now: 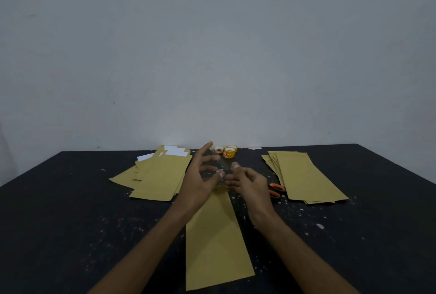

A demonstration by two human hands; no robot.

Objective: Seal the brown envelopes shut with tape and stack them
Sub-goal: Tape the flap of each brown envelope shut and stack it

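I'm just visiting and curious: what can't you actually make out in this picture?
Head view: far end of the envelope, covered by the left hand and right hand.
Blades of the scissors, behind the right hand.
Any clear tape between the fingers: blurred, transparent.
Print on the tape rolls: too small.

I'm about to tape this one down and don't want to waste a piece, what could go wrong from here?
The clear strip that seems stretched between the left hand and right hand could fold onto itself or land crooked on the centre envelope. The scissors lie close beside the right hand and might get knocked.
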